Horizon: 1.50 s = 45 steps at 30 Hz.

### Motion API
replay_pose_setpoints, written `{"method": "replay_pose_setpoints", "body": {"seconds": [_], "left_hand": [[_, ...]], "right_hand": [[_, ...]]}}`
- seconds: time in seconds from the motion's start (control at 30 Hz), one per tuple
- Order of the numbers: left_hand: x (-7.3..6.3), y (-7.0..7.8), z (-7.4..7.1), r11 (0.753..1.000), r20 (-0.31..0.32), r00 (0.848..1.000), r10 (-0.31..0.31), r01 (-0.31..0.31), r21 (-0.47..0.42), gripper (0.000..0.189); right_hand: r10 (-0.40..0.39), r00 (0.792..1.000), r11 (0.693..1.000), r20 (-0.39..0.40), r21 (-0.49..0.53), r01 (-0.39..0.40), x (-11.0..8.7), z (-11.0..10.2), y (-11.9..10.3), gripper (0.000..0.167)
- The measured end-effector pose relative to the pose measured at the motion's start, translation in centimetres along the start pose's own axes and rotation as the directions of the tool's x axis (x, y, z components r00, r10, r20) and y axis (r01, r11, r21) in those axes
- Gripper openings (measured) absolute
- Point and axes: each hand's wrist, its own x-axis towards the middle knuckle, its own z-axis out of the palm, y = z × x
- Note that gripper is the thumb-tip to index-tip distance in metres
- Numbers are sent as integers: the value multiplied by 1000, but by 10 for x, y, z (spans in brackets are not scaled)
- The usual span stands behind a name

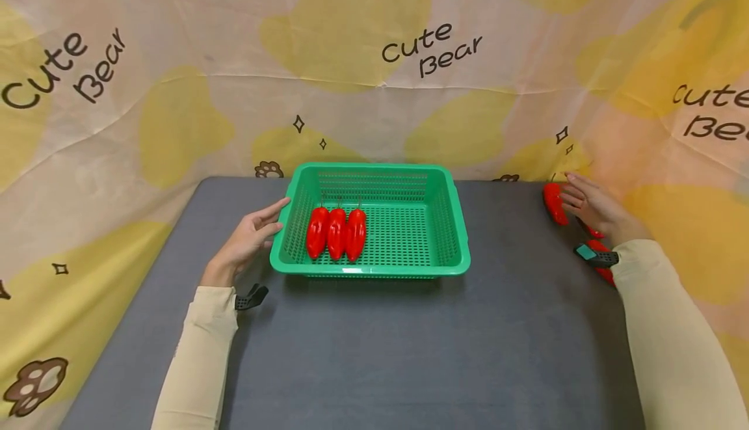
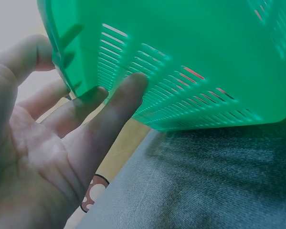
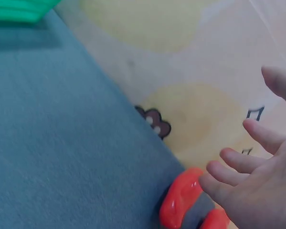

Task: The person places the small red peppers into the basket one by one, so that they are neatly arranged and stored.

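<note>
My left hand (image 1: 246, 238) is at the left end of a green plastic basket (image 1: 374, 270), its fingertips at the rim and outer wall. The left wrist view shows fingers of this hand (image 2: 71, 138) extended against the slotted side. Inside the basket, on its left half, three glossy red peppers (image 1: 336, 235) lie side by side, stems toward the back. Far to the right, my right hand (image 1: 597, 209) hovers with spread fingers over more red peppers. One pepper (image 1: 553, 203) shows beside its fingertips; another (image 3: 215, 219) is partly covered by the hand, and a third (image 1: 603, 262) lies under the wrist.
The grey tabletop (image 1: 374, 352) extends around the basket. A fabric backdrop (image 1: 351, 59) with yellow patches and "Cute Bear" lettering rises behind the table and along both sides. Black wrist straps (image 1: 603, 257) sit on both forearms.
</note>
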Motion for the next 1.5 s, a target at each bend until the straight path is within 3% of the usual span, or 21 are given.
{"method": "replay_pose_setpoints", "body": {"seconds": [0.1, 0.23, 0.4, 0.63, 0.73, 0.87, 0.93, 1.1, 1.2, 1.27, 1.37, 1.5], "left_hand": [[1, 0, 0, 1000, 2, 1000, 6, -6, -3, 61], [1, 0, 0, 1000, 1, 1000, 6, -6, -5, 61], [0, 0, 0, 1000, 1, 1000, -4, 4, -6, 60], [0, -2, -1, 1000, -4, 1000, -12, 12, -10, 60], [0, -2, 0, 1000, 1, 1000, -11, 11, -14, 60], [1, -2, 0, 1000, 5, 1000, -5, 5, -22, 61], [1, -2, -1, 1000, 5, 1000, 1, -1, -24, 61], [1, -1, -2, 1000, 1, 1000, 9, -9, -11, 61], [0, 0, -2, 1000, 0, 1000, 11, -11, -6, 61], [0, 1, -2, 1000, 2, 1000, 16, -16, -9, 61], [1, 1, -1, 1000, 4, 1000, 24, -24, -10, 62], [1, 1, -1, 1000, 8, 1000, 22, -22, -9, 61]], "right_hand": [[30, 999, 999, -29, 36, -29, 4, -6, -1, 82], [68, 996, 998, -50, 1, -68, 12, -13, 5, 84], [110, 993, 989, -49, -97, -114, 21, -14, 15, 85], [111, 993, 973, -47, -201, -118, 32, -15, 25, 80], [118, 990, 950, -81, -281, -136, 35, -16, 28, 81], [119, 982, 895, -147, -412, -170, 36, -14, 34, 78], [102, 979, 853, -179, -490, -179, 37, -12, 36, 73], [-31, 975, 668, -221, -730, -144, 42, -7, 40, 59], [-129, 969, 565, -211, -819, -103, 45, -4, 42, 52], [-153, 969, 535, -193, -841, -83, 46, -1, 43, 48], [-158, 970, 520, -184, -851, -77, 45, 3, 44, 44], [-141, 973, 542, -183, -837, -78, 43, 8, 45, 39]]}}
